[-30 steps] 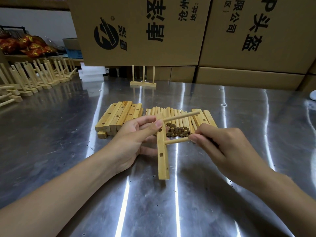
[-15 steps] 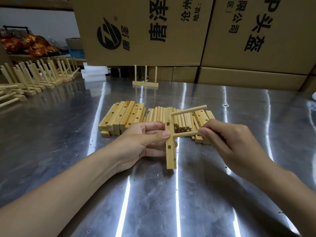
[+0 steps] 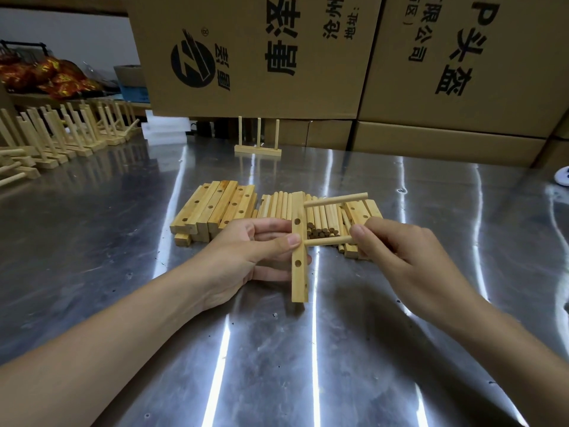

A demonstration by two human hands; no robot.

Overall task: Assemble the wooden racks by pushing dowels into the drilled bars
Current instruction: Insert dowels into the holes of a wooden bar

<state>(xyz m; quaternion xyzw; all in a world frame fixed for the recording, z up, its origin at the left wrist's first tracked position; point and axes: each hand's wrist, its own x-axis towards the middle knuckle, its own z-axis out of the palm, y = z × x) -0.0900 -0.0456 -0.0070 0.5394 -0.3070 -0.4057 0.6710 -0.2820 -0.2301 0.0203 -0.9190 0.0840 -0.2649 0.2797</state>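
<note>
My left hand (image 3: 249,254) grips a drilled wooden bar (image 3: 299,272) that stands on end over the steel table (image 3: 92,257). One dowel (image 3: 335,200) sticks out to the right from the bar's upper end. My right hand (image 3: 400,257) pinches a second dowel (image 3: 328,241) whose left tip sits in the bar's side, lower down. Two open holes show on the bar's face. Behind lie a stack of drilled bars (image 3: 212,211) and a pile of loose dowels (image 3: 320,220).
A finished rack with three dowels (image 3: 258,143) stands at the back. Rows of assembled racks (image 3: 61,134) fill the left side. Large cardboard boxes (image 3: 261,50) wall off the far edge. A white object (image 3: 562,177) lies at the right edge.
The bar with its dowels has shifted slightly right and away from me. The second dowel's tip now meets the bar's side; my right hand stays on it.
</note>
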